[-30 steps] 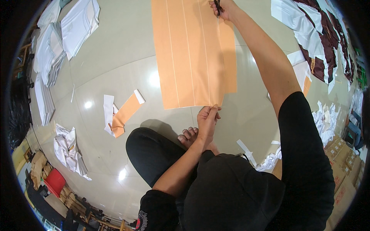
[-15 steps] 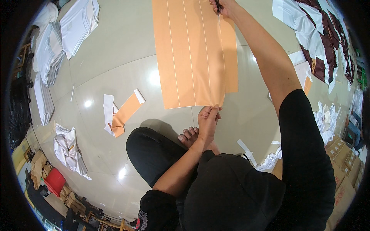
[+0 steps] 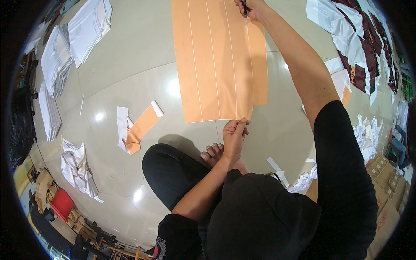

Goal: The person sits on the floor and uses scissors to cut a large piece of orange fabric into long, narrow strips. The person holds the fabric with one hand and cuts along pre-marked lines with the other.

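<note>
An orange sheet of fabric or paper [image 3: 203, 65] with several long white lines lies on the tiled floor in front of me. At its lower right corner, my left hand [image 3: 234, 134] pinches the edge between closed fingers. My right hand [image 3: 253, 8] is stretched out to the far right part of the sheet, at the top edge of the picture, closed on black scissors [image 3: 245, 8] whose blades are on the sheet where a white line runs down. Another layer of orange [image 3: 260, 73] shows beneath the sheet's right side.
White stacked pieces [image 3: 84, 30] line the left, above a crumpled white cloth [image 3: 78, 169]. Orange and white strips [image 3: 138, 130] lie left of my knee. Maroon and white cloth [image 3: 359, 43], white scraps [image 3: 364, 134] and cardboard boxes [image 3: 381, 177] are at right, a red chair [image 3: 61, 203] at lower left.
Since a second ago, the sheet and my right hand have shifted very slightly, the hand toward the upper edge. My left hand keeps its pinch on the corner.
</note>
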{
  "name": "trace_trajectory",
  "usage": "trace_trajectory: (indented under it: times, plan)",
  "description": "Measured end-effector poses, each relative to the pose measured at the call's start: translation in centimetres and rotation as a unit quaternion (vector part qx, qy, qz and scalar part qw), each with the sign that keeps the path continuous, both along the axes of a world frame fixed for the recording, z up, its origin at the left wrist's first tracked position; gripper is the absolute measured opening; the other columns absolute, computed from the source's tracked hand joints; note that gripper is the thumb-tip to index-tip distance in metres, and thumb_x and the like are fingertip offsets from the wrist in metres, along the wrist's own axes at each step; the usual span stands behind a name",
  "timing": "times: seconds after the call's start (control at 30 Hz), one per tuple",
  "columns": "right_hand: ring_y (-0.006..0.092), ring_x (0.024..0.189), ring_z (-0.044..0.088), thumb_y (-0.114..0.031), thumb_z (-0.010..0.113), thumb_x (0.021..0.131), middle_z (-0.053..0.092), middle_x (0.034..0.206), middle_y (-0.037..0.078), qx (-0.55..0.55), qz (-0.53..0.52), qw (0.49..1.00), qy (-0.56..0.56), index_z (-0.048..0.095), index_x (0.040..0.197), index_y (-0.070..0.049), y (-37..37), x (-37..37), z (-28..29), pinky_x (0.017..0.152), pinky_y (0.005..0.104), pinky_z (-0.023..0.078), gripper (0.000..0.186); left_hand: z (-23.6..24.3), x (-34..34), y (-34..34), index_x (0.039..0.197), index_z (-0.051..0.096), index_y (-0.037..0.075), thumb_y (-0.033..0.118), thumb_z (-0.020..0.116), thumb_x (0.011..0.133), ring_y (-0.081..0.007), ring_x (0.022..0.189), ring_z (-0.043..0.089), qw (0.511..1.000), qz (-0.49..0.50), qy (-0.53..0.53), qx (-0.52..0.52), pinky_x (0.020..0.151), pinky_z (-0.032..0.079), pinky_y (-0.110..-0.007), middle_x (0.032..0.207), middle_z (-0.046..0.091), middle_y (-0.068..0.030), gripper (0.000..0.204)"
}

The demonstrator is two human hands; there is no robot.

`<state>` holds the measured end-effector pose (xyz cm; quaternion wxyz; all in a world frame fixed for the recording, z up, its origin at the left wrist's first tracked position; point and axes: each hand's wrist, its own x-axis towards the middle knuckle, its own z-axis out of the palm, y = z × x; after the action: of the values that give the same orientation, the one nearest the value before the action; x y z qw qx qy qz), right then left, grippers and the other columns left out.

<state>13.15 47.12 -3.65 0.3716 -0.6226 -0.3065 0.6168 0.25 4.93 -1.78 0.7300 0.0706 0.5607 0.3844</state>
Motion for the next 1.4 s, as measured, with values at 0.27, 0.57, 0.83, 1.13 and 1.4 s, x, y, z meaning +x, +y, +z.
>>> trace_trajectory:
  times: [0.27,0.57,0.83,1.13,1.4]
  plan:
    - [0.0108,0.042,0.044,-0.018,0.064,0.090,0.051,0.053,-0.002,-0.009,0.009,1.000,-0.002,0.055,0.065,-0.013,0.1,0.3,0.1,0.039,0.0284,0.036,0.028,-0.1,0.0,-0.1,0.088,0.068,0.005,0.024,0.061,0.099,-0.0023,0.052,0.039,1.000,0.002,-0.002,0.002,0.047,0.027,-0.019,0.066,0.056,0.0015,0.023]
    - [0.0122,0.040,0.041,-0.024,0.066,0.086,0.050,0.053,-0.002,-0.009,0.020,0.999,0.042,0.054,0.065,-0.016,1.6,0.9,0.6,0.038,0.0289,0.034,0.025,0.1,0.0,0.0,0.090,0.069,0.006,0.023,0.060,0.099,-0.0021,0.052,0.039,1.000,0.002,-0.009,-0.002,0.047,0.027,-0.018,0.066,0.056,0.0021,0.021]
    - [0.0123,0.040,0.041,-0.025,0.068,0.083,0.049,0.052,-0.001,-0.020,0.021,0.999,0.026,0.053,0.065,-0.017,3.3,1.5,-0.2,0.038,0.0289,0.034,0.025,0.0,0.0,0.0,0.090,0.068,0.005,0.022,0.060,0.099,-0.0019,0.052,0.039,1.000,0.010,-0.012,0.002,0.047,0.028,-0.018,0.065,0.056,0.0021,0.021]
    - [0.0109,0.042,0.041,-0.028,0.067,0.083,0.049,0.053,-0.002,-0.050,0.036,0.998,0.005,0.053,0.066,-0.017,4.6,2.2,-0.2,0.039,0.0265,0.035,0.024,1.4,0.3,0.0,0.101,0.066,0.004,0.019,0.061,0.095,-0.0173,0.074,0.057,0.897,-0.231,0.262,0.270,0.067,0.047,-0.033,0.094,0.065,-0.0036,0.017]
    - [0.0113,0.042,0.041,-0.027,0.067,0.082,0.049,0.055,-0.001,-0.039,0.009,0.999,0.024,0.053,0.068,-0.016,4.0,1.3,0.2,0.039,0.0268,0.034,0.023,1.3,1.5,1.4,0.148,0.040,0.008,0.034,0.063,0.091,-0.0396,0.144,0.021,0.591,-0.457,0.493,0.446,0.118,0.019,-0.055,0.157,0.030,-0.0085,0.067]
